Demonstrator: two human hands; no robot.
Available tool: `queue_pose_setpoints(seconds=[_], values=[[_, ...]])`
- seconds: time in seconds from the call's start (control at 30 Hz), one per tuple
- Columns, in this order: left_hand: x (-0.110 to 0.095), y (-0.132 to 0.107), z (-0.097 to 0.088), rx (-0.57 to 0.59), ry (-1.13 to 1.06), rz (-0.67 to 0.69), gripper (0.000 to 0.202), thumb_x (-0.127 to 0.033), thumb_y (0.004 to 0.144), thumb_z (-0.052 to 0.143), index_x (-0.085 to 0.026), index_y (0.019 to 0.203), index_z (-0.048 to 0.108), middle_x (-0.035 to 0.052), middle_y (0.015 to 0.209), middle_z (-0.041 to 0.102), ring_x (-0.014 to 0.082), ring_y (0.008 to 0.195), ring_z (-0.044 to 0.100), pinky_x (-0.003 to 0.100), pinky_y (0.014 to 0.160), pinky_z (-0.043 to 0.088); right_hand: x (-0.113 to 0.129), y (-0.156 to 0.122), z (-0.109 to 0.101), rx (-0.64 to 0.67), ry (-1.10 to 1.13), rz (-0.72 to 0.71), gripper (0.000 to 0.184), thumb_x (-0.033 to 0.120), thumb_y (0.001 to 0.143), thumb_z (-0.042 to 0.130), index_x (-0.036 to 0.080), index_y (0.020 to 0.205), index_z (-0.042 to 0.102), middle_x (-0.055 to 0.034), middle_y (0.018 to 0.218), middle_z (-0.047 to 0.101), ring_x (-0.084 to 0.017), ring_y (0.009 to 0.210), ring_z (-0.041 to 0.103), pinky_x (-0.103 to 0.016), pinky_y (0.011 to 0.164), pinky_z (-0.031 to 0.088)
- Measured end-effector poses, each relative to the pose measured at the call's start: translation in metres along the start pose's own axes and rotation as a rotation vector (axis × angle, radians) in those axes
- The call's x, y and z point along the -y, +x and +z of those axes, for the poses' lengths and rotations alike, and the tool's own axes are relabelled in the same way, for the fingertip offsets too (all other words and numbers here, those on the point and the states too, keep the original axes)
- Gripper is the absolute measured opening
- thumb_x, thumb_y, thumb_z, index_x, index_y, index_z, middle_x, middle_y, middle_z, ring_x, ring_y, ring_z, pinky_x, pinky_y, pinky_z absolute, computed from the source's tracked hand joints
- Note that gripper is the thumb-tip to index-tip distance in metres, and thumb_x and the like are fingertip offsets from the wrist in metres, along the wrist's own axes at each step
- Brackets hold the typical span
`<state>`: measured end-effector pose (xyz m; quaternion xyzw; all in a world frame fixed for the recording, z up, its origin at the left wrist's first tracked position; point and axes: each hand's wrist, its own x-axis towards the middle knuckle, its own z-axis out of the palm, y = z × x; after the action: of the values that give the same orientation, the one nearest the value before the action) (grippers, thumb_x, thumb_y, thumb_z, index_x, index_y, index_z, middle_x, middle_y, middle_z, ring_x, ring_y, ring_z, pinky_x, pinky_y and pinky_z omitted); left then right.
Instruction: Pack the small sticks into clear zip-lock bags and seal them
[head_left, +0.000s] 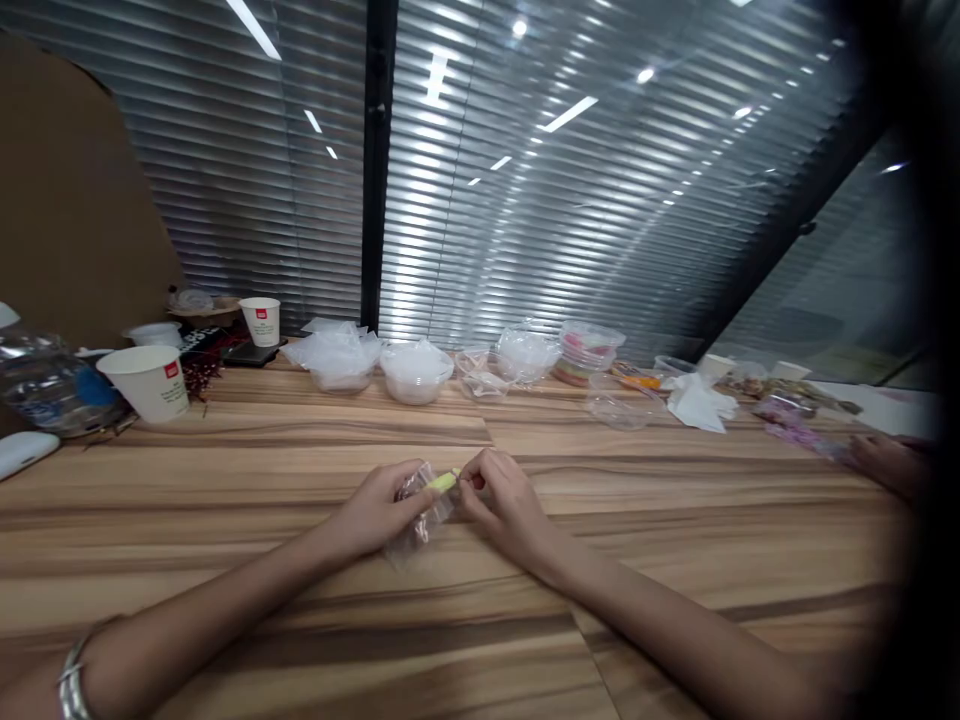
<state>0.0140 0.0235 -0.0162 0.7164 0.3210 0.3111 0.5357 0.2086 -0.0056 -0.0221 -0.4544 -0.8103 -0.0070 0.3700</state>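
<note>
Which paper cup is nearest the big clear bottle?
The leftmost paper cup, just beside the bottle; the next cup stands farther back, and the others sit far right.

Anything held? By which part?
Left hand pinches a clear plastic bag by its upper part, plus the left end of a small yellow-green item. Right hand is at that item's other end; whether gripping, can't tell.

Containers (416, 378) are standing along the rear of the bench (262, 490), before the blinds (525, 200). Two cups (150, 388) (one nearer, one farther) are standing left of them; a tissue (699, 402) is lying near their right end. A bag (411, 528) is sitting in the left hand (381, 508).
</note>
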Motion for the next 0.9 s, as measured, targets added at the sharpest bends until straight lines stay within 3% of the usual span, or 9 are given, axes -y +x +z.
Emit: queue_pose_setpoints(seconds=[0.13,0.2,0.33,0.53,0.77,0.9], values=[[-0.008,-0.002,-0.003,-0.046,-0.194,-0.062,0.025,-0.039,0.078,0.055,-0.016,0.076,0.049,-0.0034,0.061,0.050,0.0085,0.052,0.045,0.017,0.047,0.035,-0.003,0.000,-0.003,-0.022,0.058,-0.006,0.012,0.020,0.084,0.050,0.018,0.072,0.049,-0.0020,0.070,0.052,-0.016,0.070,0.048,-0.030,0.068,0.038],[-0.012,-0.004,-0.004,-0.001,-0.275,-0.119,0.026,-0.041,0.077,0.056,-0.016,0.075,0.048,-0.0036,0.058,0.051,0.0080,0.048,0.044,0.017,0.044,0.034,-0.002,0.001,-0.005,-0.032,0.145,0.042,0.004,0.022,0.085,0.051,0.018,0.082,0.052,-0.0033,0.077,0.055,-0.016,0.075,0.050,-0.030,0.071,0.039],[-0.018,-0.006,-0.004,0.097,-0.307,-0.164,0.027,-0.041,0.077,0.057,-0.015,0.074,0.049,-0.0031,0.056,0.052,0.0077,0.047,0.043,0.017,0.044,0.033,0.003,0.004,-0.008,-0.004,0.324,0.079,0.016,0.025,0.085,0.052,0.020,0.101,0.052,-0.0053,0.092,0.058,-0.018,0.087,0.053,-0.032,0.079,0.041],[-0.017,-0.006,-0.005,0.156,-0.202,-0.113,0.029,-0.042,0.078,0.056,-0.013,0.076,0.052,-0.0017,0.064,0.051,0.0088,0.056,0.044,0.019,0.051,0.034,0.000,0.004,-0.010,0.031,0.441,0.095,0.010,0.026,0.087,0.050,0.019,0.084,0.056,-0.0031,0.080,0.059,-0.016,0.076,0.054,-0.028,0.071,0.042],[-0.017,-0.005,-0.008,0.158,-0.095,-0.060,0.027,-0.039,0.080,0.055,-0.013,0.075,0.052,-0.0021,0.067,0.048,0.0093,0.061,0.042,0.020,0.056,0.033,0.002,0.002,-0.011,0.165,0.414,0.041,0.020,0.031,0.087,0.048,0.018,0.072,0.053,-0.0028,0.073,0.053,-0.015,0.070,0.049,-0.027,0.065,0.038],[-0.012,-0.003,-0.008,0.165,-0.099,-0.048,0.028,-0.041,0.079,0.055,-0.013,0.077,0.053,-0.0013,0.069,0.051,0.0101,0.063,0.044,0.021,0.058,0.035,0.002,0.002,-0.008,0.226,0.639,0.166,0.024,0.035,0.085,0.050,0.017,0.069,0.052,-0.0002,0.069,0.049,-0.013,0.067,0.046,-0.025,0.062,0.035]])
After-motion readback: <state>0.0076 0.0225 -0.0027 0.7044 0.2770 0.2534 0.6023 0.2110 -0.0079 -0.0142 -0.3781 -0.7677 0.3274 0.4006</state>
